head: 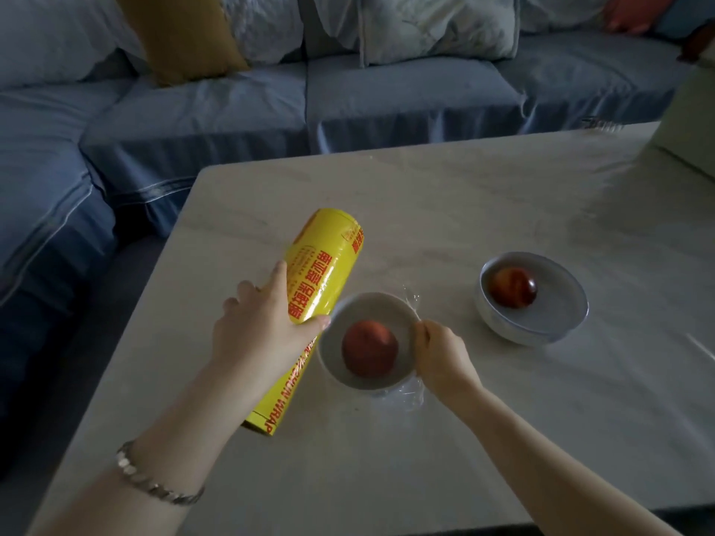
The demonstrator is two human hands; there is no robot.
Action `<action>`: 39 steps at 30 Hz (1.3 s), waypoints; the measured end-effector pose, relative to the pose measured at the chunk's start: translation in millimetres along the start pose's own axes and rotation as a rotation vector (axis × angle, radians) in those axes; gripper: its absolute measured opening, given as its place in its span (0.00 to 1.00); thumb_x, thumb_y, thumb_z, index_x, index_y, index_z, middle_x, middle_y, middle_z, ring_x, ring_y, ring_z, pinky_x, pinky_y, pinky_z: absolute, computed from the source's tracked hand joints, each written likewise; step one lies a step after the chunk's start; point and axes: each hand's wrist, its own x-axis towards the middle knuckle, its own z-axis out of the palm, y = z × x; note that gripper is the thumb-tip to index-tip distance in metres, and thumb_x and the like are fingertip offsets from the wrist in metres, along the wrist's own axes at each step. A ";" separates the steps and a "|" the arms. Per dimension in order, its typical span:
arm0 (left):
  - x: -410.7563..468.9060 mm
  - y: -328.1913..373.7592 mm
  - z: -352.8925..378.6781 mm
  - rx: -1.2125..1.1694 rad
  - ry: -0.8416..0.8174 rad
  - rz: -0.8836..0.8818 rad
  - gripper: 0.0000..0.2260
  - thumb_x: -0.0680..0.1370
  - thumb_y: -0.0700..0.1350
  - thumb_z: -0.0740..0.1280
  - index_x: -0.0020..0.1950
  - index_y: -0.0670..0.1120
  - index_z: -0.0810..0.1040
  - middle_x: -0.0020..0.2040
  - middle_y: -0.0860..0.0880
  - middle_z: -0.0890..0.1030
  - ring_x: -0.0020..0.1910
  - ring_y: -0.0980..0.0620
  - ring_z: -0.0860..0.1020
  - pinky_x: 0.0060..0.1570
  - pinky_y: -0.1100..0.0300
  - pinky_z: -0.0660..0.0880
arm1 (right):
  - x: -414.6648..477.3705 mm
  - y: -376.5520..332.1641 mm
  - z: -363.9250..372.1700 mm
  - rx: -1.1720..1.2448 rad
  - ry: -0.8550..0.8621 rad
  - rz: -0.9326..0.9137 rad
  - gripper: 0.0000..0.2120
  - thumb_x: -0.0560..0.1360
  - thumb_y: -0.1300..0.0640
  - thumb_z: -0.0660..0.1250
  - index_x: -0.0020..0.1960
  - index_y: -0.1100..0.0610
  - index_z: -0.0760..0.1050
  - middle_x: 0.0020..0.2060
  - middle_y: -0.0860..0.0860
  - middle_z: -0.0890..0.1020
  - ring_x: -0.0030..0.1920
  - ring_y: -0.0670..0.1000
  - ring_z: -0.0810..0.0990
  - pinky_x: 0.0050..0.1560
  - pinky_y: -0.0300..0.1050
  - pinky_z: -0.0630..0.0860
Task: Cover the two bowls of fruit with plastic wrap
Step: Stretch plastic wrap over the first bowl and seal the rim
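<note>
The near bowl (367,342) sits on the pale tabletop (483,210) right in front of me, a reddish fruit (369,348) lying in its middle. Clear plastic wrap (404,396) shows as a crinkled, shiny edge beside the bowl's near right side and again as a thin glinting strip by its far right rim; whether the film spans the whole mouth of the bowl I cannot tell.

My right hand (441,353) is at the bowl's right rim, its grip narrow, fingers pinched together on the film at the edge. My left hand (263,326) holds the yellow wrap roll (309,303), its grip closed around the middle of the tube with the thumb lying along the side that faces the bowl. The roll runs at a slant, its far end raised above the tabletop and its near end down by my forearm, its side touching or just beside the bowl's left rim. A metal bracelet (154,481) circles my left wrist.

The far bowl (534,299) stands to the right and a little farther back, apart from the near one, with its own red fruit (512,286) inside and a sheen of film over its top.

Beyond the tabletop, a blue sofa (232,118) wraps round the far and left sides, with cushions (437,25) along its back.
</note>
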 end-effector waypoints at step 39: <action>-13.3 -50.3 42.6 -0.903 -0.097 -0.409 0.24 0.65 0.49 0.77 0.56 0.48 0.70 0.51 0.46 0.80 0.44 0.48 0.79 0.43 0.54 0.75 | 34.5 -0.9 -34.9 -0.271 0.001 -0.101 0.15 0.78 0.61 0.55 0.32 0.59 0.66 0.35 0.60 0.75 0.39 0.57 0.70 0.39 0.45 0.62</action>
